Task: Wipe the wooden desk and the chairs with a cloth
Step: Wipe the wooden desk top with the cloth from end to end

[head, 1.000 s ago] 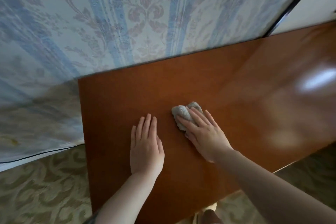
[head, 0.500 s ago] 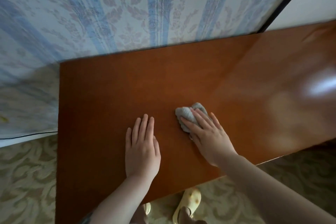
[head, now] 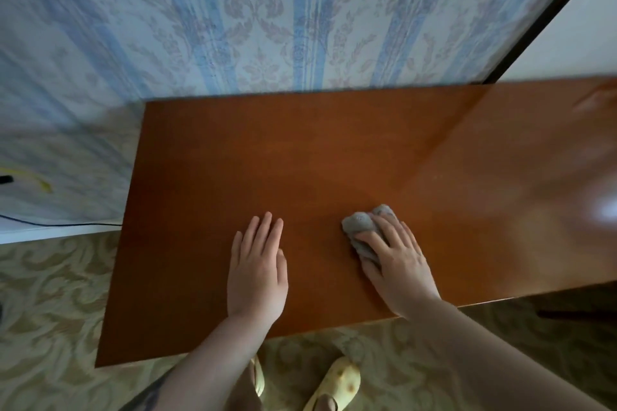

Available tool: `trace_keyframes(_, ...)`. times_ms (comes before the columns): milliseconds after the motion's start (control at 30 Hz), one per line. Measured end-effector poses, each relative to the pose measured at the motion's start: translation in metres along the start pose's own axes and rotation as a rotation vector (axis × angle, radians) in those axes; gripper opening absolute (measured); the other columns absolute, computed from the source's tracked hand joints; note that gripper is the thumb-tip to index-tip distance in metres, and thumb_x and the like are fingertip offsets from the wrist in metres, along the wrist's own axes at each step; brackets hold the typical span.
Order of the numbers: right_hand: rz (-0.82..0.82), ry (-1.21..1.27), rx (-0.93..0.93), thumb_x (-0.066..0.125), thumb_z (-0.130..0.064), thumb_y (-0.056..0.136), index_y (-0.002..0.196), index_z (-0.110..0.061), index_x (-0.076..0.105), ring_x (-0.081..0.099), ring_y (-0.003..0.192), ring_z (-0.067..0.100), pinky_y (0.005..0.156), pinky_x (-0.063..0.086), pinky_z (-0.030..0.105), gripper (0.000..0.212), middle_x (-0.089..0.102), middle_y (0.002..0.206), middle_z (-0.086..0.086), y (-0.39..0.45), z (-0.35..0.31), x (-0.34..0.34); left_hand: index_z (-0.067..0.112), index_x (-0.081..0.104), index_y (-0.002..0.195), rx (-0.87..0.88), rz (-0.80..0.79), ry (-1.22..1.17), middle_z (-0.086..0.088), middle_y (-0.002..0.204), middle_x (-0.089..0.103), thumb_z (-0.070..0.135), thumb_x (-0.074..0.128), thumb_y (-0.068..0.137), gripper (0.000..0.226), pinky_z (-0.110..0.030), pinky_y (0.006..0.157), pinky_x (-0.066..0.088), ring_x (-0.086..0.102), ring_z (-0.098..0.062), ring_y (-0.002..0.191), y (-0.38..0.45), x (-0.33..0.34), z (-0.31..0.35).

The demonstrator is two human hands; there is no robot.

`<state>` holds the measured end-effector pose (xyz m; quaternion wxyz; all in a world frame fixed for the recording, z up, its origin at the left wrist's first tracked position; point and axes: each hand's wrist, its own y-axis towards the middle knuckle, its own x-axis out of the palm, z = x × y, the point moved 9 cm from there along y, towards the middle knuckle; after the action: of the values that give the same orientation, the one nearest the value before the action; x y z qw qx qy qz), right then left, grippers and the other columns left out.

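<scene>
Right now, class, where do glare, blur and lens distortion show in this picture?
Head view: window glare whitens the wooden desk at its right end; the wallpaper smears at left; the wide lens bends the desk's edges; right hand and grey cloth stay sharp.

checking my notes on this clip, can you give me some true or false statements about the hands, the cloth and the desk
1. The right hand presses a grey cloth onto the wooden desk. True.
2. The left hand holds a second cloth. False: it rests flat on the desk, holding nothing.
3. The cloth lies spread out flat. False: it is bunched up under the fingers.
4. The desk's far edge runs along a patterned wall. True.
5. Yellow slippers show below the desk's near edge. True.
</scene>
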<state>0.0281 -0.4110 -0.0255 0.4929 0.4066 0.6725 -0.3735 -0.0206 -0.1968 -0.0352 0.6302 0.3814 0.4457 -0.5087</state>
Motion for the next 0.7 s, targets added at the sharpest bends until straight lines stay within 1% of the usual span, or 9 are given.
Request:
trace_keyframes(67,0.059,0.003,0.133,0.042,-0.043,0.098,0.136,-0.041,0.043,0.010,0.149,0.023,0.120,0.007,0.042,0.037,0.026,0.159,0.002,0.013,0.002,-0.002,0.021,0.043,0.144,-0.007,-0.007,0.027,-0.001,0.152,0.037,0.029,0.028,0.101,0.046,-0.041,0.117,0.019,0.027,-0.019,0.144,-0.011,0.003,0.006)
trace_keyframes(167,0.069,0.062,0.208,0.021,-0.047,0.103,0.150,-0.048,0.013,-0.006,0.150,0.019,0.121,-0.003,0.038,0.048,0.006,0.163,-0.003,0.016,-0.035,0.005,0.021,0.042,0.144,-0.014,-0.019,0.050,0.001,0.153,0.036,0.034,0.020,0.098,0.053,-0.041,0.118,0.020,0.025,-0.018,0.145,-0.011,0.003,0.007)
trace_keyframes(233,0.046,0.055,0.079,0.023,-0.046,0.103,0.150,-0.048,0.014,-0.001,0.150,0.018,0.120,-0.005,0.036,0.048,0.010,0.163,-0.005,-0.003,-0.074,0.016,0.021,0.041,0.145,-0.027,-0.024,0.053,0.002,0.154,0.034,0.035,0.017,0.097,0.055,-0.040,0.119,0.019,0.022,-0.017,0.145,-0.009,0.004,0.006)
trace_keyframes(333,-0.031,-0.045,-0.263,0.027,-0.047,0.101,0.148,-0.044,0.028,0.013,0.148,0.020,0.117,0.007,0.041,0.047,0.026,0.159,-0.005,-0.046,-0.100,0.026,0.023,0.040,0.146,-0.047,-0.016,0.046,0.003,0.155,0.033,0.036,0.014,0.098,0.056,-0.037,0.119,0.014,0.020,-0.015,0.145,-0.010,0.003,0.007)
trace_keyframes(400,-0.142,-0.203,-0.527,0.032,-0.051,0.098,0.149,-0.045,0.022,0.013,0.148,0.021,0.114,0.010,0.044,0.053,0.023,0.160,-0.004,-0.053,-0.083,0.028,0.021,0.043,0.144,-0.028,-0.002,0.041,0.002,0.153,0.036,0.034,0.019,0.098,0.054,-0.038,0.118,0.017,0.024,-0.016,0.144,-0.010,0.000,0.008)
trace_keyframes(467,-0.211,-0.301,-0.610,0.033,-0.052,0.096,0.151,-0.047,0.011,0.004,0.149,0.020,0.116,0.006,0.045,0.060,0.013,0.162,-0.004,-0.035,-0.052,0.025,0.020,0.046,0.142,-0.023,0.010,0.039,0.001,0.151,0.040,0.033,0.021,0.097,0.053,-0.041,0.117,0.021,0.028,-0.018,0.143,-0.010,-0.001,0.007)
trace_keyframes(567,-0.082,-0.133,-0.169,0.017,-0.051,0.100,0.151,-0.047,0.013,-0.003,0.149,0.015,0.121,-0.001,0.040,0.051,0.012,0.163,-0.006,0.018,-0.022,0.008,0.020,0.048,0.140,-0.026,0.016,0.048,0.000,0.149,0.042,0.033,0.023,0.097,0.052,-0.042,0.116,0.024,0.032,-0.020,0.141,-0.010,-0.001,0.008)
trace_keyframes(633,0.036,-0.008,0.137,0.023,-0.046,0.103,0.152,-0.042,0.020,0.002,0.150,0.017,0.121,0.001,0.040,0.049,0.015,0.162,-0.003,0.025,-0.034,0.010,0.020,0.048,0.141,-0.026,0.010,0.060,0.000,0.150,0.041,0.032,0.023,0.096,0.052,-0.041,0.116,0.023,0.031,-0.019,0.142,-0.011,-0.001,0.009)
trace_keyframes(700,0.096,0.013,0.180,0.027,-0.043,0.103,0.150,-0.039,0.026,0.008,0.149,0.019,0.121,0.005,0.040,0.047,0.019,0.161,-0.001,0.008,-0.066,0.015,0.021,0.045,0.142,-0.036,-0.006,0.068,0.001,0.151,0.039,0.033,0.023,0.097,0.052,-0.040,0.117,0.020,0.028,-0.018,0.143,-0.010,0.002,0.008)
